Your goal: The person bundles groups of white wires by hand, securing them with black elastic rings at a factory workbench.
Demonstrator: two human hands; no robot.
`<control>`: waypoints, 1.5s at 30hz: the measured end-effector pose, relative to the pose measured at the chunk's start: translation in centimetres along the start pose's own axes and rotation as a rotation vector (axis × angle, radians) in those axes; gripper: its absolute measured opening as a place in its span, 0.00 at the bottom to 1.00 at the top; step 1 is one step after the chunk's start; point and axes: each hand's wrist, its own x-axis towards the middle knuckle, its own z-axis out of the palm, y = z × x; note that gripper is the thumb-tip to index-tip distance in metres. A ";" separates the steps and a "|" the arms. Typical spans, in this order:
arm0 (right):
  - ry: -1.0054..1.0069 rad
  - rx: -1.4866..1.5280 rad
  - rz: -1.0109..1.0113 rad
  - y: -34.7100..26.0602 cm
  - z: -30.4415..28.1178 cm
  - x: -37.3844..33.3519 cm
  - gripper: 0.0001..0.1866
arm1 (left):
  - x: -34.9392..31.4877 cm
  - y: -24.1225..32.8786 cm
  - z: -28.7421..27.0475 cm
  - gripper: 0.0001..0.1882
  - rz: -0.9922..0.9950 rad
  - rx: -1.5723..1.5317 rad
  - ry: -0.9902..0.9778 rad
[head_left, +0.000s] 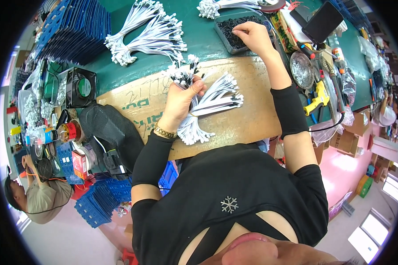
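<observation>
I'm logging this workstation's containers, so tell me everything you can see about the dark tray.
The tray is dark, low-walled, open-topped, rectangular and apparently plastic. It sits flat on the green tabletop beyond the cardboard sheet, holding many black pieces too small to identify. The right hand hangs over it; contact with the pieces is unclear.

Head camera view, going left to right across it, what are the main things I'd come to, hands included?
Blue-capped clear bottle → black fan → left hand → right hand → yellow gun-shaped tool.
</observation>
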 end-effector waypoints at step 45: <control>-0.081 0.973 0.398 -11.4 -0.1 -6.7 0.08 | 0.1 0.0 0.2 0.10 -0.003 -0.006 0.013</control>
